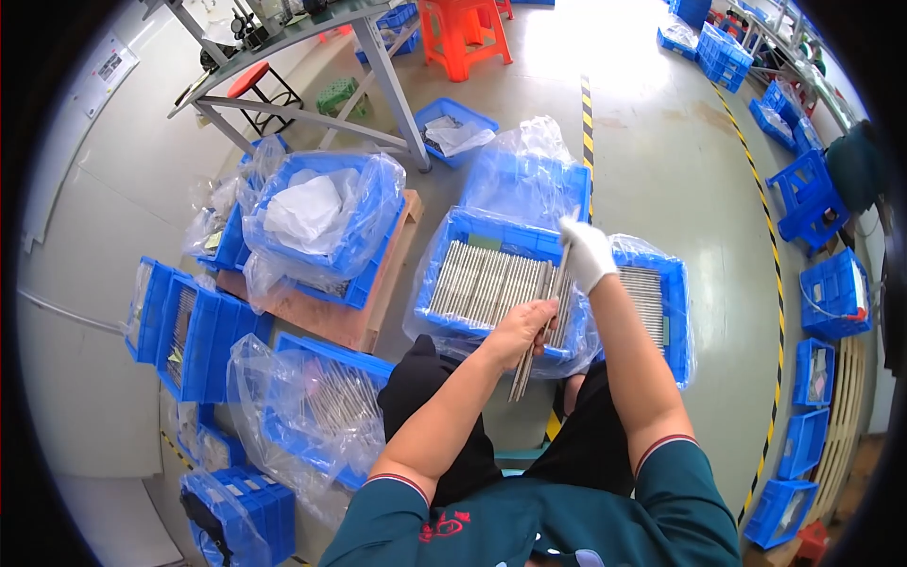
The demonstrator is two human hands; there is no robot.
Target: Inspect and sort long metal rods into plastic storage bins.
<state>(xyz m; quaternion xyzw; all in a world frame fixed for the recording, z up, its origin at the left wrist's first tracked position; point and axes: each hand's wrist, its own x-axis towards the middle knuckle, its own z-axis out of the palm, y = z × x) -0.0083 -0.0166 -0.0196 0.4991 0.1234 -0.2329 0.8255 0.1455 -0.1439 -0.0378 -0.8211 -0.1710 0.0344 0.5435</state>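
My bare left hand (520, 333) is closed round a few thin metal rods (521, 376), whose lower ends stick out below it. My right hand (588, 257), in a white glove, is closed at the upper end of the rods, and its fingertips are partly hidden. Both hands are over a blue crate (444, 319) lined with clear plastic. Inside it a row of metal rods (487, 283) lies side by side. Right of it, partly behind my right forearm, stands another blue crate (682, 326) with similar rods (644, 300).
At left, loose rods (340, 397) lie in a plastic-lined crate (283, 430). Stacked crates (373, 222) stand on a wooden pallet (354, 326). Ahead are a metal-legged workbench (392, 90) and a red stool (463, 38). Striped tape (777, 312) marks the floor at right, with more crates beyond.
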